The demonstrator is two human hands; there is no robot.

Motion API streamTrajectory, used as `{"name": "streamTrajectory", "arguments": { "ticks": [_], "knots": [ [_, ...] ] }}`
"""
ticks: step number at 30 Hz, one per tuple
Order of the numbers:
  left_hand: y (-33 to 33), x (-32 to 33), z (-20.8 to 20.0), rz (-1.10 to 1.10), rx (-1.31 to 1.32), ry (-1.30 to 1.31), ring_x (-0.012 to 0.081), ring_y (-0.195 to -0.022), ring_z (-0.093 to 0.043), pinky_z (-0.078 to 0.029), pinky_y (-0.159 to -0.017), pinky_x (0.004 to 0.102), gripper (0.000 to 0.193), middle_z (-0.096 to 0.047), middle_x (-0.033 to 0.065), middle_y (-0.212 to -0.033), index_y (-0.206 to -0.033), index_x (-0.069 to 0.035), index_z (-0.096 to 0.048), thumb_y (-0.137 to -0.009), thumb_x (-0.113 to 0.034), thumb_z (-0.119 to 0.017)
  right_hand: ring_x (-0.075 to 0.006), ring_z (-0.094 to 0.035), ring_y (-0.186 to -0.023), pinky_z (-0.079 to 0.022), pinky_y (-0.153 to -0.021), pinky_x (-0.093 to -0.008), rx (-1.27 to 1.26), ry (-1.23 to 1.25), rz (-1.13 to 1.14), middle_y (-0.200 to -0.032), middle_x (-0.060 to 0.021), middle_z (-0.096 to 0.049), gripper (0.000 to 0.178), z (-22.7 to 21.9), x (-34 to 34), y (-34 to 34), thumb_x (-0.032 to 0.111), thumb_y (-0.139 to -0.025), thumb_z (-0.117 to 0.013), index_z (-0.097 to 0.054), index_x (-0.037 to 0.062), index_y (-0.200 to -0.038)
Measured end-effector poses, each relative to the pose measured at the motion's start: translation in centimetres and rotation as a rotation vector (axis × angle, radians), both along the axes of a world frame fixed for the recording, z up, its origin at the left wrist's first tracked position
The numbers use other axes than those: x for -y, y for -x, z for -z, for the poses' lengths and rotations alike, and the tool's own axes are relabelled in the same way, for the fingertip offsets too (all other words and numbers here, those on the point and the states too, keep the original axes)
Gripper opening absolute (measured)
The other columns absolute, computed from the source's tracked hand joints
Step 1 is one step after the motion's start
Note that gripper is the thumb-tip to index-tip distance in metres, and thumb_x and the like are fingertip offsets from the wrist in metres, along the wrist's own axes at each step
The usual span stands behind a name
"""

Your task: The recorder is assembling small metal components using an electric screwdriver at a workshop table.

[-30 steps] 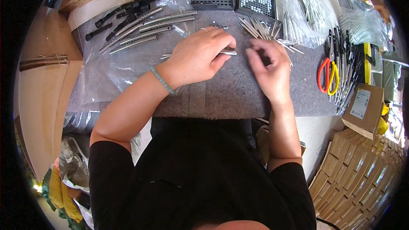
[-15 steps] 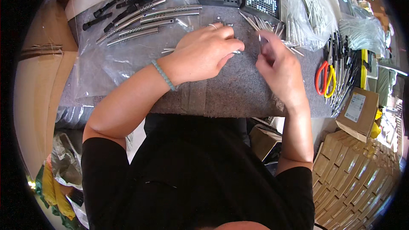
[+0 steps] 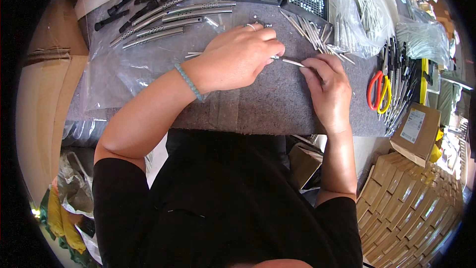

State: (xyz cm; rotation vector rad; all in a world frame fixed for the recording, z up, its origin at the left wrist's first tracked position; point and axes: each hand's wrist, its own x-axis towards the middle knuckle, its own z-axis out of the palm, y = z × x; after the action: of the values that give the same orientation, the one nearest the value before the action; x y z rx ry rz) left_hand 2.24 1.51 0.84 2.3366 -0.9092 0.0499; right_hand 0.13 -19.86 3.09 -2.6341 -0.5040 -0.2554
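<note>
My left hand (image 3: 238, 57), with a ring and a beaded bracelet, is closed over the middle of the grey worktop, pinching a small silver metal piece (image 3: 274, 57) at its fingertips. Ends of thin rods (image 3: 192, 54) stick out on the other side of that hand; whether it grips them is hidden. My right hand (image 3: 331, 89) is closed on a slim metal rod (image 3: 293, 62) between thumb and fingers. The rod's free end points left, close to the small piece; I cannot tell if they touch. Beyond lies a loose pile of similar metal rods (image 3: 315, 33).
Two black perforated trays (image 3: 254, 1) with silver parts stand at the back. Perforated metal tubes (image 3: 198, 14) and black parts (image 3: 148, 4) lie on plastic at left. Right are bagged rods (image 3: 364, 12), red- and yellow-handled tools (image 3: 375, 89) and a cardboard box (image 3: 415, 126).
My right hand has turned and come down from near the rod pile, its rod swinging from upright to pointing left toward my left hand. The left hand has barely moved.
</note>
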Motion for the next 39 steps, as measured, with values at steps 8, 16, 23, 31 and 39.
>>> {"name": "streamTrajectory", "arguments": {
  "ticks": [8,16,23,31,39],
  "knots": [
    [-0.1,-0.2,0.0,0.01,-0.005,0.024,0.0292,-0.091,-0.053,-0.045,-0.079,0.0381,0.017,-0.053,0.0096,-0.09,-0.096,-0.006,-0.056,-0.08,-0.007,-0.058,-0.0263,-0.061,-0.077,-0.049,-0.067,-0.0337,-0.021,-0.109,-0.047,-0.085,-0.0056,-0.062,0.011,1.1,-0.3,-1.0,0.013,-0.074,-0.07,-0.067,0.0094,-0.084],
    [0.0,-0.3,0.0,0.01,-0.004,0.012,0.0291,-0.091,-0.054,-0.045,-0.079,0.0381,0.017,-0.053,0.0096,-0.092,-0.097,-0.006,-0.056,-0.08,-0.008,-0.058,-0.0261,-0.061,-0.076,-0.048,-0.067,-0.0334,-0.208,-0.255,-0.09,-0.083,-0.0069,-0.062,0.014,0.2,-2.1,-1.5,0.011,-0.072,-0.071,-0.066,0.0073,-0.085],
    [0.0,-0.2,0.0,0.008,0.006,0.019,0.0297,-0.09,-0.054,-0.045,-0.077,0.0379,0.018,-0.053,0.0095,-0.092,-0.098,-0.007,-0.056,-0.08,-0.008,-0.058,-0.0258,-0.061,-0.074,-0.048,-0.065,-0.033,-0.115,-0.198,-0.158,-0.081,-0.0066,-0.062,0.014,1.1,-1.4,-1.8,0.013,-0.072,-0.071,-0.066,0.0061,-0.083],
    [-0.1,-0.3,0.1,0.004,0.022,0.024,0.0297,-0.09,-0.054,-0.045,-0.077,0.0381,0.018,-0.053,0.0092,-0.093,-0.098,-0.008,-0.056,-0.08,-0.01,-0.058,-0.0176,-0.057,-0.066,-0.045,-0.059,-0.0276,-0.323,-0.324,-0.111,-0.081,-0.0061,-0.059,0.02,0.7,-1.3,-1.7,0.008,-0.072,-0.071,-0.065,0.0047,-0.091],
    [0.0,-0.3,0.1,-0.002,0.02,0.022,0.0298,-0.09,-0.054,-0.045,-0.077,0.0384,0.018,-0.053,0.0093,-0.093,-0.098,-0.008,-0.056,-0.08,-0.01,-0.059,-0.0194,-0.059,-0.068,-0.046,-0.061,-0.0287,-0.319,-0.301,-0.12,-0.083,-0.0074,-0.06,0.02,0.6,-1.5,-1.7,0.009,-0.073,-0.071,-0.065,0.0038,-0.091]
  ]
}}
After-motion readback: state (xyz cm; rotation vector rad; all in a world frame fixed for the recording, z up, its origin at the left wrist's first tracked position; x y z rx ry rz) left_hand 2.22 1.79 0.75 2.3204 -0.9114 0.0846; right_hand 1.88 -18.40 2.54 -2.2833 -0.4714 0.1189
